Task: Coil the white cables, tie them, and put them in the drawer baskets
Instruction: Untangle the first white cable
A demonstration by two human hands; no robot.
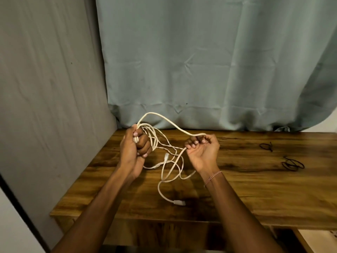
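1. Two hands are up over our wooden table [255, 189], left hand [135, 148] fisted round a bunch of white cable [154, 140] loops.
2. Right hand [201, 150], palm up, curls round one strand.
3. Loose cable tail lies on the table between our arms, and black ties [292, 164] sit off right.

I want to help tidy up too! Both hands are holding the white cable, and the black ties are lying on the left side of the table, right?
Not quite: the black ties lie on the right side of the table, as the head view shows. Both the left hand and the right hand do hold the white cable.
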